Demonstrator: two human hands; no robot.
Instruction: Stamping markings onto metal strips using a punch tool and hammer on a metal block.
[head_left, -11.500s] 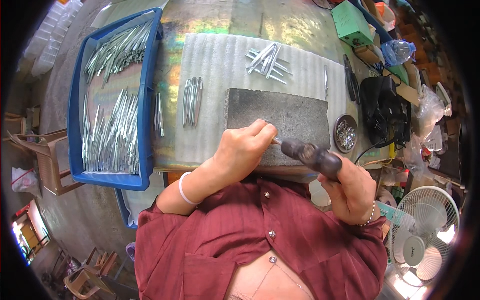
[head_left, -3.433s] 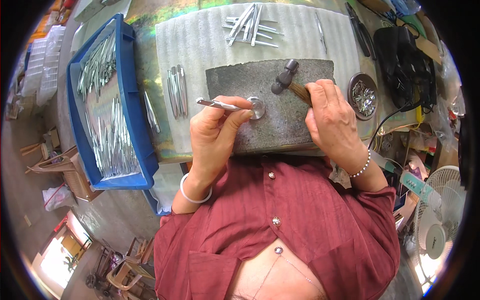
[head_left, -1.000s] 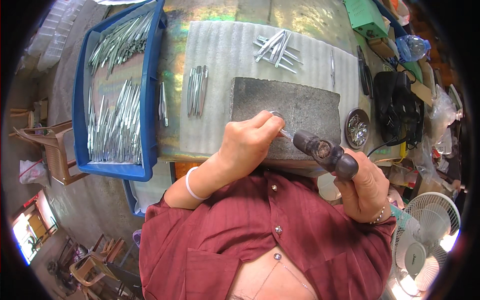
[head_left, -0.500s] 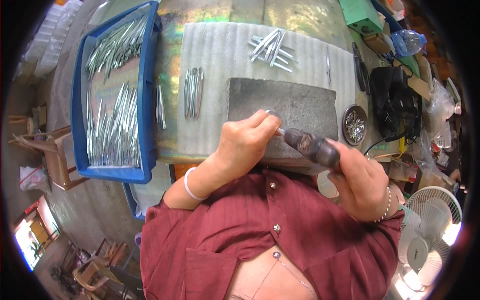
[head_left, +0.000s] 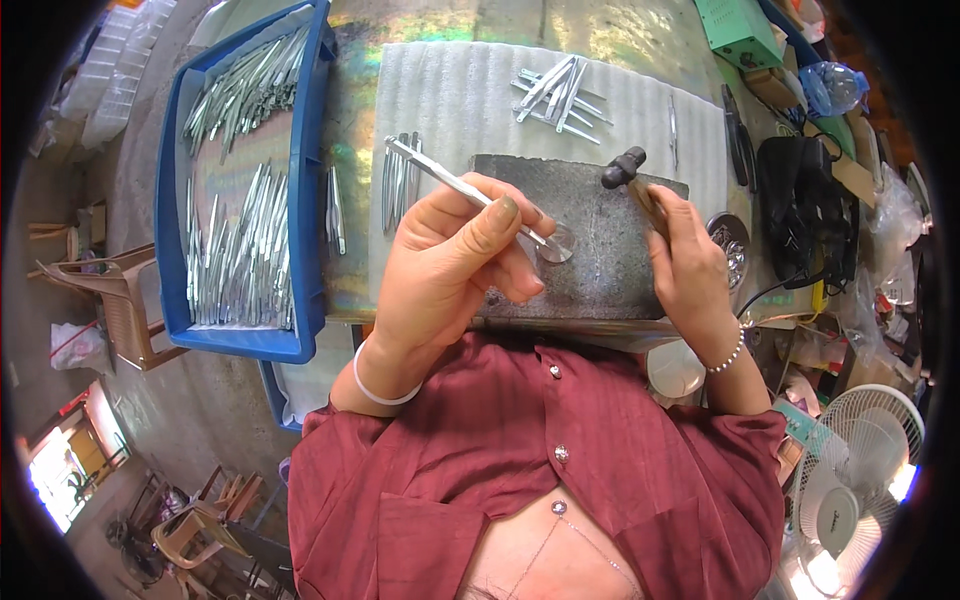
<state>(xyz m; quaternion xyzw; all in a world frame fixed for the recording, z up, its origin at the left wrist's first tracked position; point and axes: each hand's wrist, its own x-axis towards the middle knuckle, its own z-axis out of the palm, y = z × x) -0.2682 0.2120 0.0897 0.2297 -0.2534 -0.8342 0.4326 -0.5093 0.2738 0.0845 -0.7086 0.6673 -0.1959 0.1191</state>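
Note:
My left hand (head_left: 440,250) pinches a slim silvery metal piece (head_left: 440,172), tweezers-like in shape, between thumb and fingers. It slants, one end up to the left, the other low near a small round metal disc (head_left: 558,246) on the dark block (head_left: 610,265). Whether that end touches the disc, I cannot tell. My right hand (head_left: 695,260) is closed round the handle of a hammer (head_left: 625,168), whose black rounded head is over the block's far right part. Beyond the block lies a loose pile of similar metal pieces (head_left: 562,95); a row of them (head_left: 400,185) is partly behind my left hand.
A blue tray (head_left: 311,200) with many slim metal pieces stands at left. White foam sheet (head_left: 450,80) lies under the block. On the right are a round dish of small metal parts (head_left: 732,250), black pliers (head_left: 738,140), a black bag (head_left: 795,190) and a fan (head_left: 860,460).
My left hand has turned and lifted, bringing the slim metal piece into view. My right hand has moved forward with the hammer, its head now away from the left hand.

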